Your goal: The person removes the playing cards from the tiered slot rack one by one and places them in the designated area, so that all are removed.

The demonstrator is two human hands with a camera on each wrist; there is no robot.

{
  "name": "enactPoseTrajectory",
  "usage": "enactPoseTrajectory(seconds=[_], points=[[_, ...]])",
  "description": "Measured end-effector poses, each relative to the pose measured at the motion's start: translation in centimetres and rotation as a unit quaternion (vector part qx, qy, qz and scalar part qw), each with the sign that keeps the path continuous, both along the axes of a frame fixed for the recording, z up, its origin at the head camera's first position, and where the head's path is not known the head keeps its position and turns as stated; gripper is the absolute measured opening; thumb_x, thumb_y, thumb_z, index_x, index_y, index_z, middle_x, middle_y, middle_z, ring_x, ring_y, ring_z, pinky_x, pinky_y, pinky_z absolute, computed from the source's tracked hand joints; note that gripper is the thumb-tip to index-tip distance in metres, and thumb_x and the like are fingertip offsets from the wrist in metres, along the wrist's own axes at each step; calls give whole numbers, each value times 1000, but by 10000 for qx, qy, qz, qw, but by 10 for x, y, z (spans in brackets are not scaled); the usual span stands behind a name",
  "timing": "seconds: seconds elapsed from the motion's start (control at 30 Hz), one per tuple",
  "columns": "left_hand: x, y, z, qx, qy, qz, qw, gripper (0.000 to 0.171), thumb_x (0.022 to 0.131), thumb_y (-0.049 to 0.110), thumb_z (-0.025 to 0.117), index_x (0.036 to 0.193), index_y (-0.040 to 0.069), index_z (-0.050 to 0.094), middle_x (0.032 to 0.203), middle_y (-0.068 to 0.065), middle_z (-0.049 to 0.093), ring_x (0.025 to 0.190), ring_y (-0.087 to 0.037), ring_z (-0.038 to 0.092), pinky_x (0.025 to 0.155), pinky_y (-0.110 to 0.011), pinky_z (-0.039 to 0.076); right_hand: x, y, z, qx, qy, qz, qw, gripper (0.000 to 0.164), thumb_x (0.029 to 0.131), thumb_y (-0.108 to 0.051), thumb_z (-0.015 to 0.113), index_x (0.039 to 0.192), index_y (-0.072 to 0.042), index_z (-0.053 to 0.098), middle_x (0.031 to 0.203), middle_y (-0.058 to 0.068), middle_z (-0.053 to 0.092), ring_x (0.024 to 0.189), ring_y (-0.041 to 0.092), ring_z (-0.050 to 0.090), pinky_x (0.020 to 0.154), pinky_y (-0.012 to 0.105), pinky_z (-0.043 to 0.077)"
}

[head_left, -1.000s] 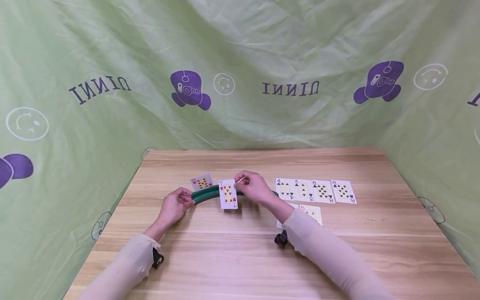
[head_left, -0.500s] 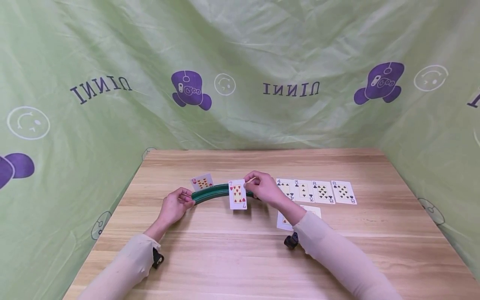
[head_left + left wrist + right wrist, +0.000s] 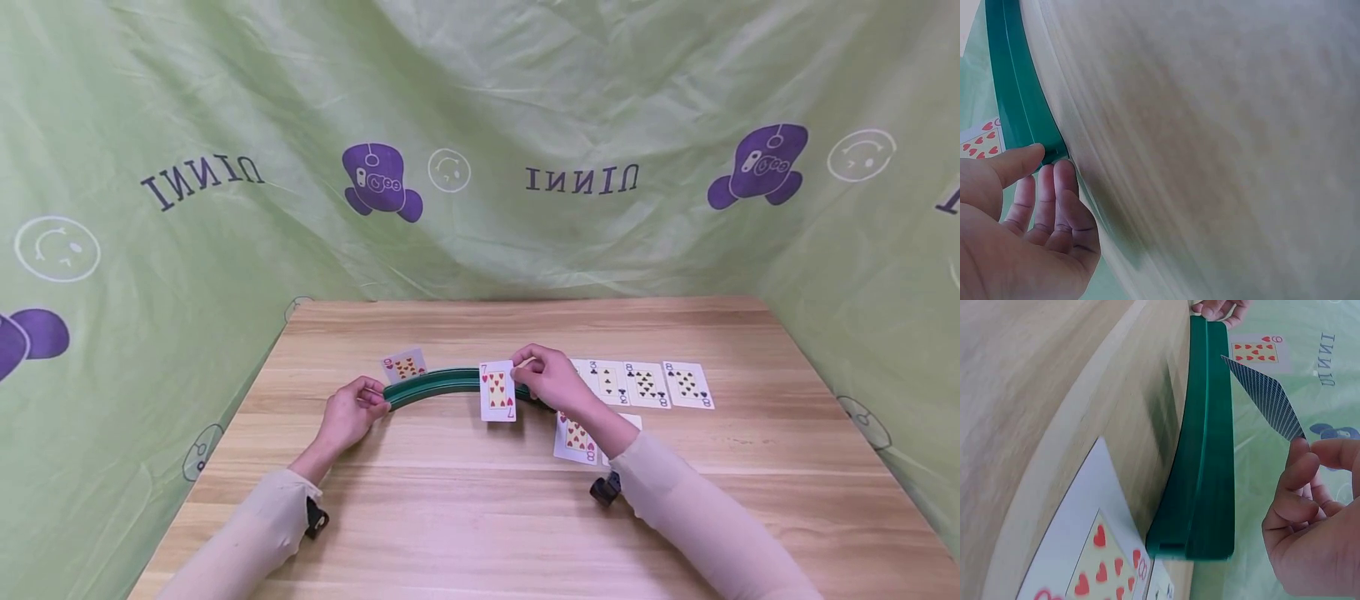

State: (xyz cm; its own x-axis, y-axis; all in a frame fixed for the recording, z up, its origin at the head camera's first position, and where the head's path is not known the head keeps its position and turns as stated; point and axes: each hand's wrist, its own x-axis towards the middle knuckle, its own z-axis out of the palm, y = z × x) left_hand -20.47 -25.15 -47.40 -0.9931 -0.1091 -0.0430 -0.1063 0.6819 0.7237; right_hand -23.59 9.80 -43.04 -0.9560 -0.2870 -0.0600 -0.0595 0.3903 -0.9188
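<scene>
My left hand (image 3: 356,414) pinches the left end of a green curved card holder (image 3: 431,386), thumb on top and fingertips at its edge in the left wrist view. Above the holder's right part, my right hand (image 3: 551,379) holds a seven of hearts (image 3: 497,392) by its right edge between thumb and fingers. That card's face is toward the head camera; the right wrist view shows its patterned back (image 3: 1266,397). A nine of hearts (image 3: 403,365) leans behind the holder's left end. In the head view, the right hand and card cover the holder's right end.
Face-up cards lie to the right on the wooden table (image 3: 450,517): a back row with a three of clubs (image 3: 609,382), an eight of clubs (image 3: 645,385) and a spade card (image 3: 687,385). An eight of hearts (image 3: 576,437) lies in front, beside a partly hidden card. Green curtain (image 3: 480,250) surrounds the table.
My right hand has carried the seven of hearts rightward along the holder, uncovering more of its middle. My left hand has stayed at the holder's left end.
</scene>
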Motion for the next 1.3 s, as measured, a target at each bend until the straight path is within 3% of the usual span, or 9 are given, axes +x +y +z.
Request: enactPoseTrajectory(seconds=[0.67,0.8,1.3], points=[[0,-1,-2,57,52,-15,10000,24,85,4,75,107,5,65,94,-10,70,85,-18,66,82,-34,58,7,44,1,84,-76,-241,9996,21,95,-15,61,115,-6,62,76,8,66,63,23,55,57,26,43],[0,-1,-2,75,65,-30,9999,24,86,4,75,107,4,64,94,-11,70,85,-19,66,82,-33,58,9,54,1,66,-3,-259,9996,23,96,-14,61,115,-3,61,82,15,69,60,19,54,56,26,44],[1,1,1,61,-78,18,9999,25,87,6,74,110,7,63,97,-10,69,88,-21,66,84,-36,57,16,92,0,330,-193,-536,9978,26,98,-16,57,121,-3,58,88,12,70,63,14,54,58,26,44]])
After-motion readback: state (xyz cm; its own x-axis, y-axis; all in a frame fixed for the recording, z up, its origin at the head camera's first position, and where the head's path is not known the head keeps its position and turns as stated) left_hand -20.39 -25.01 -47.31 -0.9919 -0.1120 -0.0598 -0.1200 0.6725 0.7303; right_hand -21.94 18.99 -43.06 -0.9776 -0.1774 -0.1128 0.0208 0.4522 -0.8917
